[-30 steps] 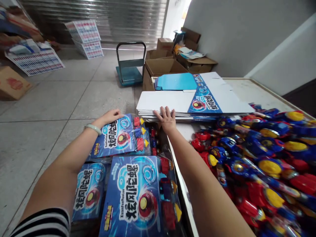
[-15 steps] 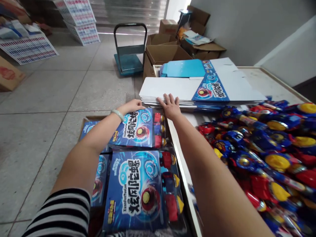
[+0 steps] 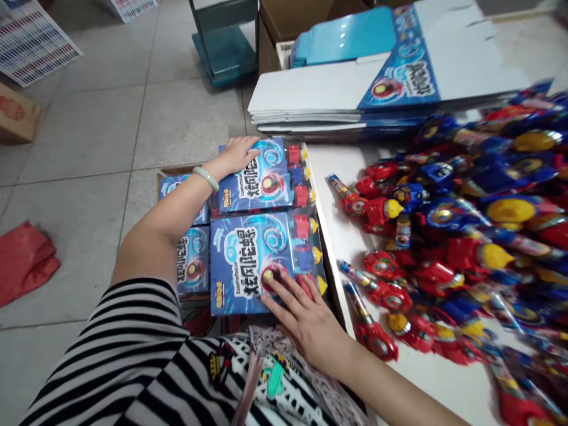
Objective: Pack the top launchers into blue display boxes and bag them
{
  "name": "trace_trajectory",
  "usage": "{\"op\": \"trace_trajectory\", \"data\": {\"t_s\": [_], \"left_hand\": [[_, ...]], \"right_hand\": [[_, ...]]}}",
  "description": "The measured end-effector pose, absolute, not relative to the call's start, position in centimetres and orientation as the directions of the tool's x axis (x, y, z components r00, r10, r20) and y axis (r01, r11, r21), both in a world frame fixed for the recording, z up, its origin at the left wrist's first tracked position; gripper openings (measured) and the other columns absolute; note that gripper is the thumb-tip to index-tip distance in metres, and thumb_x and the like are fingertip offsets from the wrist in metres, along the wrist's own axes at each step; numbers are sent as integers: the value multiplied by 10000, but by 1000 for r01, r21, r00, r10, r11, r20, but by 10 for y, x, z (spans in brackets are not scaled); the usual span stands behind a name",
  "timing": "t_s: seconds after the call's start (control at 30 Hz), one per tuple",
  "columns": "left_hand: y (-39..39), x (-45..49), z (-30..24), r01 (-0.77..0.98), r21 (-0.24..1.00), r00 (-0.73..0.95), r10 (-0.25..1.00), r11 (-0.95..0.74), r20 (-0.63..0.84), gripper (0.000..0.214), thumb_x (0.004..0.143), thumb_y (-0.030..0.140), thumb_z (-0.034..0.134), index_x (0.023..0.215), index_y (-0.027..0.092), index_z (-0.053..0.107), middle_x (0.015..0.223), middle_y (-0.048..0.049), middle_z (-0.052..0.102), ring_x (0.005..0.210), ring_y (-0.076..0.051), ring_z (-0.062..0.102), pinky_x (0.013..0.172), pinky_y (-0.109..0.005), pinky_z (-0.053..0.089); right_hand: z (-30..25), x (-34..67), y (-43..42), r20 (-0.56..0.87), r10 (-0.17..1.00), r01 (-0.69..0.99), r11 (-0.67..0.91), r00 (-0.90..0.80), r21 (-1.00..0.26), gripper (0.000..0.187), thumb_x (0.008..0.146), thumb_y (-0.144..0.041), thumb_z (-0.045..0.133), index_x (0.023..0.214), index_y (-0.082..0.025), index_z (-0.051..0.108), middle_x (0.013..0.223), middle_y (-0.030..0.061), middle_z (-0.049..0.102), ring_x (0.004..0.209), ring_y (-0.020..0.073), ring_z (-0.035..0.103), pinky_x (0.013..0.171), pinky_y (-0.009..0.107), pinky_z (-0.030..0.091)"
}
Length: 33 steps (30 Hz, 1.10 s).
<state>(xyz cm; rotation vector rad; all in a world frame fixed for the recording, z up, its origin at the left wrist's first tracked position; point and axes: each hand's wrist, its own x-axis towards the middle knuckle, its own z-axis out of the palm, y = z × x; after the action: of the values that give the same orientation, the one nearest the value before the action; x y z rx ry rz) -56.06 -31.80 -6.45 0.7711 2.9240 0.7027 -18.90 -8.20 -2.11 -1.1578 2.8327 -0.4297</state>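
My left hand, a pale bangle at its wrist, lies on the far blue display box, its fingers stretched over the top edge. My right hand rests with fingers spread on the lower right part of the near blue display box. Both boxes carry large Chinese lettering and a spinning-top picture, and small red and blue toys with yellow tips line their right sides. They sit in an open carton, together with more blue boxes on the left, partly hidden by my left arm.
On the white table to the right lies a heap of red and blue toys. Flat white and blue cardboard sheets are stacked behind it. A platform trolley stands on the floor beyond, and a red cloth lies far left.
My right hand has come back from the cardboard stack onto the near box. My left hand has flattened on the far box. The view has tilted down.
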Motion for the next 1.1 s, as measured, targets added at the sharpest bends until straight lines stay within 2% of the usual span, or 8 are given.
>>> {"op": "trace_trajectory", "data": {"t_s": [0.1,0.2,0.47,0.67,0.83,0.9,1.0,1.1], "left_hand": [[-320,-563,-69,438,372,-888,458,819,37,452,1034,374,466,1466,241,463,1490,-30,536,1351,-221,448,1167,-405,319],[-321,-574,-67,437,312,-885,465,844,-19,422,1064,352,451,1461,216,409,1501,9,499,1306,-150,396,1200,-394,281],[-319,-574,-54,477,312,-854,517,821,-54,391,1083,282,421,1431,117,354,1500,-32,461,1258,-164,359,1242,-492,193],[-316,-565,-59,416,320,-899,438,851,6,449,1074,360,414,1422,91,323,1519,-77,459,1269,-194,369,1227,-561,185],[-313,-548,-44,410,245,-912,396,879,105,367,1042,303,462,1372,142,458,1454,-102,534,1333,-244,441,1205,-515,274],[-304,-543,-34,408,289,-908,353,866,226,302,1017,273,473,1285,164,559,1352,-125,603,1297,-269,502,1148,-463,355],[-266,-544,-15,482,406,-859,328,776,392,266,952,226,533,1187,155,633,1217,-141,664,1189,-270,581,1073,-405,418],[-194,-555,8,535,595,-845,384,600,373,270,871,196,602,1125,150,680,1163,-110,699,1112,-242,617,1038,-353,446]], "right_hand": [[-50,-186,-99,34,-666,-657,725,-745,-207,614,965,-203,519,1557,-302,388,1630,44,395,1498,311,355,1176,558,328],[-66,-209,-103,50,-634,-630,750,-771,-202,665,957,-172,521,1576,-328,335,1657,45,344,1509,310,341,1200,578,288],[-58,-231,-98,24,-664,-649,722,-747,-242,756,887,-225,675,1561,-291,340,1677,81,296,1548,330,267,1225,586,259],[-61,-221,-104,44,-610,-598,756,-791,-265,783,866,-270,730,1558,-273,362,1675,100,294,1555,353,248,1231,623,230],[-51,-193,-90,79,-609,-602,742,-789,-295,905,822,-397,789,1585,-253,325,1684,132,255,1546,387,255,1217,625,286],[-48,-178,-76,135,-587,-597,742,-798,-303,803,874,-429,726,1567,-237,369,1662,134,313,1535,370,290,1198,606,343],[-51,-152,-50,226,-500,-548,777,-836,-309,522,977,-376,577,1462,-190,515,1533,147,513,1458,306,439,1152,562,438],[-65,-123,-27,294,-321,-403,870,-900,-283,391,996,-263,515,1373,-184,583,1392,145,634,1297,267,595,1051,511,544]]}}
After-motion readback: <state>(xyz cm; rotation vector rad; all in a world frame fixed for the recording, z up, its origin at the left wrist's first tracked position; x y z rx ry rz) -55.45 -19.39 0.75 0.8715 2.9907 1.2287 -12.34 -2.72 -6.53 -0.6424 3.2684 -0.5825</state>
